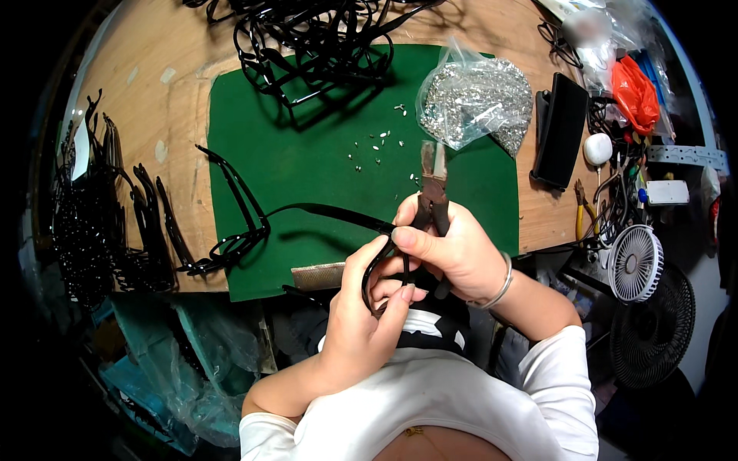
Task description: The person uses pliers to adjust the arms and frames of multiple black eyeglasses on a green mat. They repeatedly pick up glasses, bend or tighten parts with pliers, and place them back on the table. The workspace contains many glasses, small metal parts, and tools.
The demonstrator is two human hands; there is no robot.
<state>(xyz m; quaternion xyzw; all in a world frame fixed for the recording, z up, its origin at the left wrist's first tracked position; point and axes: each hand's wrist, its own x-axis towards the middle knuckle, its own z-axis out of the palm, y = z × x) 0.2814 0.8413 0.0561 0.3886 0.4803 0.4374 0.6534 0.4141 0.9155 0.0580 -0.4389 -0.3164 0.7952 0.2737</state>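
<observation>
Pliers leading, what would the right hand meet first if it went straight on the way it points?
Probably the clear bag of silvery pieces, just beyond the pliers in the right hand. Depth is unclear, so they might pass above it.

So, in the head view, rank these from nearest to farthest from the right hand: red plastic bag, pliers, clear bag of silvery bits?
1. Pliers: in the right hand itself.
2. Clear bag of silvery bits: beyond it, at the green mat's upper right.
3. Red plastic bag: upper right of the picture.
</observation>
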